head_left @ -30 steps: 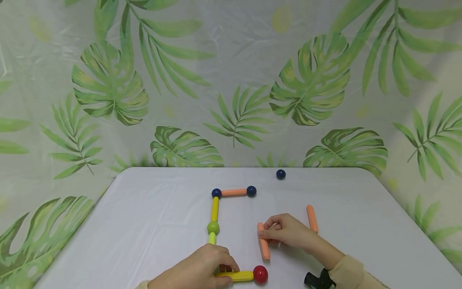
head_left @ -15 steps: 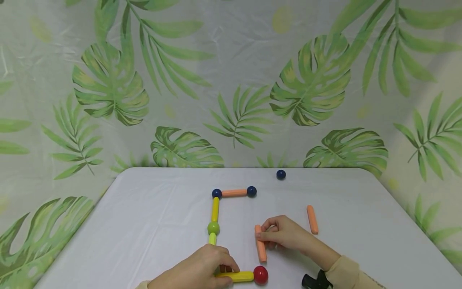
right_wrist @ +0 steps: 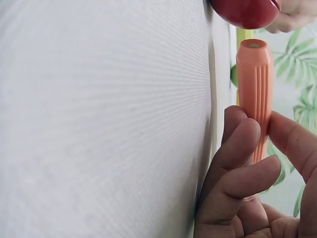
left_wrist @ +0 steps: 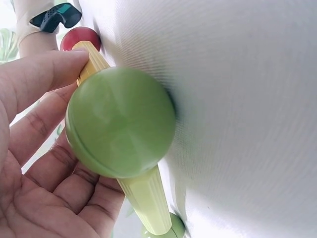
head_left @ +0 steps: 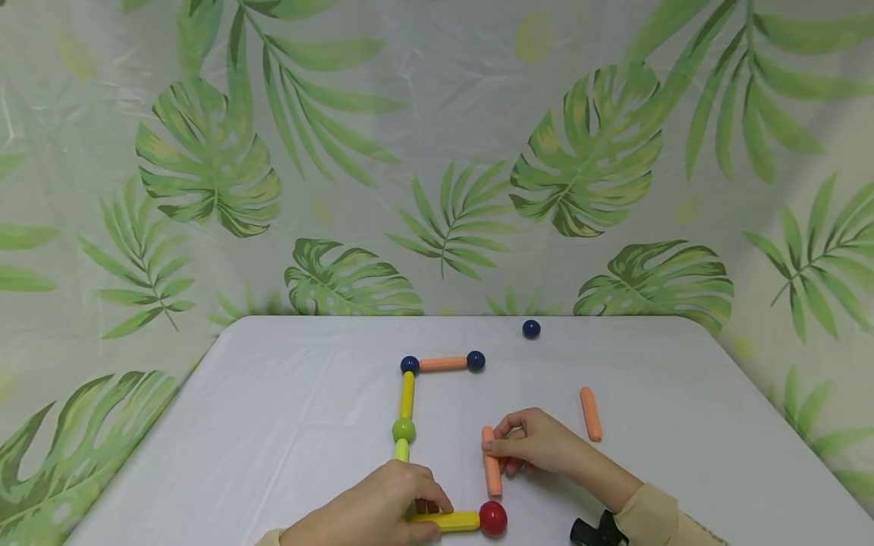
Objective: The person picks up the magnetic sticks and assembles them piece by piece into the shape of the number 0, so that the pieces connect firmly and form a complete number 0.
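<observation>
My left hand (head_left: 389, 504) pinches a yellow magnetic stick (head_left: 457, 522) between thumb and fingers. That stick has a red ball (head_left: 493, 519) at its right end; at the other end, hidden in the head view, is a green ball (left_wrist: 121, 121). A light green stick (left_wrist: 146, 198) runs from this ball to another green ball (head_left: 403, 430). With thumb and fingers my right hand (head_left: 542, 444) holds an orange stick (head_left: 492, 474) by its upper part. Its lower end points at the red ball, and a small gap between them shows in the right wrist view (right_wrist: 255, 89).
From the far green ball, a yellow stick (head_left: 407, 396) leads to a dark blue ball (head_left: 410, 365), then an orange stick (head_left: 442, 364) and a second blue ball (head_left: 476, 361). A loose blue ball (head_left: 531, 329) lies at the back, a loose orange stick (head_left: 590, 414) at right.
My right hand has shifted slightly left and nearer, bringing the lower end of the orange stick closer to the red ball. My left hand has stayed put.
</observation>
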Available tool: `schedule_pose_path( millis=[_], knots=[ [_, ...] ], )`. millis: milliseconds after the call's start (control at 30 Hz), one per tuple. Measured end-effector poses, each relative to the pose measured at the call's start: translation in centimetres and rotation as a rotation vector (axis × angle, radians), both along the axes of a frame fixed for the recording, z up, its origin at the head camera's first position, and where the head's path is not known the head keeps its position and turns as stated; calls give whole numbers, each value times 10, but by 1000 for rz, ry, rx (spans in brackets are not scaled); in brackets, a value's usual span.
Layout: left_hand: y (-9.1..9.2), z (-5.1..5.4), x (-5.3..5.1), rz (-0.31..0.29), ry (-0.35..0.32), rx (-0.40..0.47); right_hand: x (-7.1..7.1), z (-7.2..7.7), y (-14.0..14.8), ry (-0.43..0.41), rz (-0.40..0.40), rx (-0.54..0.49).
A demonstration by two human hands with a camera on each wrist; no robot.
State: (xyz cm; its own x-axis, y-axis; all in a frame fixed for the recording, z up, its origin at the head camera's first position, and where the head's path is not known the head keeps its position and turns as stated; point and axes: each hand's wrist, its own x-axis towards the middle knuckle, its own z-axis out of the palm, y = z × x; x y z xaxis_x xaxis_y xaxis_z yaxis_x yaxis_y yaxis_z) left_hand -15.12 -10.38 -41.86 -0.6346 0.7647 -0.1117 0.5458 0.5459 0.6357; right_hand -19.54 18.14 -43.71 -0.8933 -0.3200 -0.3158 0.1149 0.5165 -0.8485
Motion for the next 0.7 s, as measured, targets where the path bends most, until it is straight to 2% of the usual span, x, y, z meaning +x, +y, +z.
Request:
schedule_pose_path(
  millis=[233, 500, 700],
  knots=[
    [0, -1, 1, 12, -26, 14, 2, -1, -1, -8, -4, 15],
    [0, -2, -1, -1, 11, 6, 1, -1, -1, -7, 33, -24],
    [1, 0, -1, 1, 16, 3, 0, -1, -1, -3, 41, -16]
  ],
)
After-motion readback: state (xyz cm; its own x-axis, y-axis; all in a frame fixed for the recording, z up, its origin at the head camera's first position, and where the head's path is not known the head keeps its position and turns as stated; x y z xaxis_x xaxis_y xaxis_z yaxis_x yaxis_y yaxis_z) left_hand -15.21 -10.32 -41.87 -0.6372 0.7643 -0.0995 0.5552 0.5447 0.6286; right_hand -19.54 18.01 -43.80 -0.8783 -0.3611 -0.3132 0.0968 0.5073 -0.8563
